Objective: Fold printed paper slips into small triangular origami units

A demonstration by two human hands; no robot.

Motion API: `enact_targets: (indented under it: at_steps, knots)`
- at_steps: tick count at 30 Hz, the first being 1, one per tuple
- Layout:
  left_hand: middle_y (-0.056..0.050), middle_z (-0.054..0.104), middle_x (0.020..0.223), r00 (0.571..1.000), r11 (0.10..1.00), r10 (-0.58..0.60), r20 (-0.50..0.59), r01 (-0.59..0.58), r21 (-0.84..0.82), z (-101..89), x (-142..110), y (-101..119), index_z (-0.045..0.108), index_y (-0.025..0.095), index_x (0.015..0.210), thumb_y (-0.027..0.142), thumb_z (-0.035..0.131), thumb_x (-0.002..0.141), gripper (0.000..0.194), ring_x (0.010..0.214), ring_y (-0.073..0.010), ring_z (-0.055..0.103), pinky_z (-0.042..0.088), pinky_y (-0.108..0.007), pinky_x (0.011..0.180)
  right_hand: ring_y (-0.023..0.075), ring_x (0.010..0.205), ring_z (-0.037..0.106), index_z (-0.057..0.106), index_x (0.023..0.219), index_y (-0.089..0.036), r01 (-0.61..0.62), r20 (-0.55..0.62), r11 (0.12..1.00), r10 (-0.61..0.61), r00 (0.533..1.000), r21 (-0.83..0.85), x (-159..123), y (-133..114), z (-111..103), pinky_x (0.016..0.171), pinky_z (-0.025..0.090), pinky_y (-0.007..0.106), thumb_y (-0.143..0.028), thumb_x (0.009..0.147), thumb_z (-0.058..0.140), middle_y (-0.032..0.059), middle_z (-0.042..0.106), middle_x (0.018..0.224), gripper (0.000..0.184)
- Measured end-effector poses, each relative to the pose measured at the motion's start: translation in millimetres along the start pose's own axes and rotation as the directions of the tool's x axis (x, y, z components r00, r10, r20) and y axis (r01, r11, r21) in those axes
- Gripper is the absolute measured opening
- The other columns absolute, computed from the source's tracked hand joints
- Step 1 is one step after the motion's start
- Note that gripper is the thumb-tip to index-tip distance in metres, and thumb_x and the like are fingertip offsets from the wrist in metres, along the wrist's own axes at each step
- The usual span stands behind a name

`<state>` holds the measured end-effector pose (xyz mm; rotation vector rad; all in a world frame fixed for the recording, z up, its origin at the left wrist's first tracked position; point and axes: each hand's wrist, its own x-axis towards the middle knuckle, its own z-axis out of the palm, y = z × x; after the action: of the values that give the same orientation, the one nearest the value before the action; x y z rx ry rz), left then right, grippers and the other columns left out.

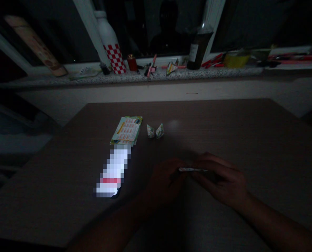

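Brown, wood-grained table (250,136) lies in deep shadow as a person's two bare forearms reach in from the near edge of the view. The left hand (168,182) and the right hand (221,176) meet just right of centre above the tabletop, a thin folded paper (192,169) held between them, nearly edge-on to the camera. The right thumb and fingers are clamped on the paper's right end; the left fingers close around its other end, though shadow hides how each one lies.

To the left of the hands, a phone (113,171) glows, its screen blurred into blocks. Just beyond its top edge is a stack of printed leaflets (127,129), green-edged and slightly fanned. Beside the stack, a pair of small pointed paper folds (159,131) stand close to each other.

Past the table, a speckled stone sill (134,77) carries a white bottle (112,45) with a red-checked base, a small red jar (132,63), a dark bottle (196,54) with a pale label and a yellow roll (236,60). At far left leans a tall patterned cylinder (36,45). A dark silhouette (168,28) shows in the black window glass behind.
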<state>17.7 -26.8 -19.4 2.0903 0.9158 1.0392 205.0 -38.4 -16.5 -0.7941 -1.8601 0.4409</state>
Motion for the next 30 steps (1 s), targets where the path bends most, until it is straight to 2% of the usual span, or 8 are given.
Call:
enact_targets:
  at_steps: [6,12,19,26,30]
  knots:
    - [-0.004,0.067,0.084,0.999,0.999,0.032,-0.030,-0.030,0.036,2.2,-1.3,-0.4,0.063,0.016,0.092,0.018,0.055,0.085,0.011,0.075,-0.0140,0.063,0.049,-0.024,0.069,0.0162,0.070,0.064,0.067,0.088,-0.016,0.004,-0.010,1.000,-0.004,1.000,0.008,3.8,-5.4,-1.2,0.060,0.053,0.028,-0.002,0.075,0.067,0.0056,0.066,0.077,0.019]
    - [-0.004,0.068,0.085,0.997,0.997,0.050,-0.062,-0.047,0.053,-0.9,-1.6,1.9,0.064,0.015,0.091,0.016,0.056,0.084,0.010,0.076,-0.0135,0.063,0.050,-0.024,0.069,0.0176,0.073,0.066,0.067,0.094,-0.016,0.017,-0.035,1.000,-0.018,0.999,-0.003,3.4,-3.7,-1.7,0.062,0.055,0.029,-0.005,0.074,0.069,0.0072,0.068,0.081,0.023]
    - [-0.004,0.068,0.084,0.997,0.998,0.022,-0.069,-0.018,0.061,-1.6,-1.9,3.5,0.065,0.016,0.091,0.016,0.057,0.084,0.011,0.077,-0.0133,0.064,0.050,-0.024,0.069,0.0173,0.065,0.067,0.070,0.086,-0.020,0.011,-0.049,1.000,-0.012,0.999,-0.019,8.6,-8.4,-4.9,0.058,0.056,0.028,-0.006,0.075,0.067,0.0041,0.070,0.072,0.018]
    - [-0.004,0.068,0.081,0.996,0.997,-0.013,-0.089,0.020,0.079,-4.0,-2.2,4.5,0.065,0.016,0.088,0.019,0.059,0.083,0.009,0.073,-0.0139,0.064,0.051,-0.025,0.066,0.0185,0.066,0.070,0.072,0.091,-0.022,0.012,-0.073,0.996,-0.019,0.997,-0.093,6.6,-6.5,-5.8,0.057,0.058,0.028,-0.011,0.074,0.071,0.0034,0.073,0.074,0.020]
    - [-0.003,0.069,0.082,0.995,0.996,-0.036,-0.098,0.044,0.080,-4.0,-2.0,4.8,0.066,0.017,0.088,0.020,0.060,0.083,0.009,0.073,-0.0139,0.064,0.050,-0.024,0.066,0.0173,0.063,0.070,0.071,0.087,-0.023,0.018,-0.060,0.993,-0.025,0.998,-0.117,4.9,-5.2,-7.5,0.056,0.058,0.026,-0.011,0.075,0.071,0.0018,0.073,0.070,0.017]
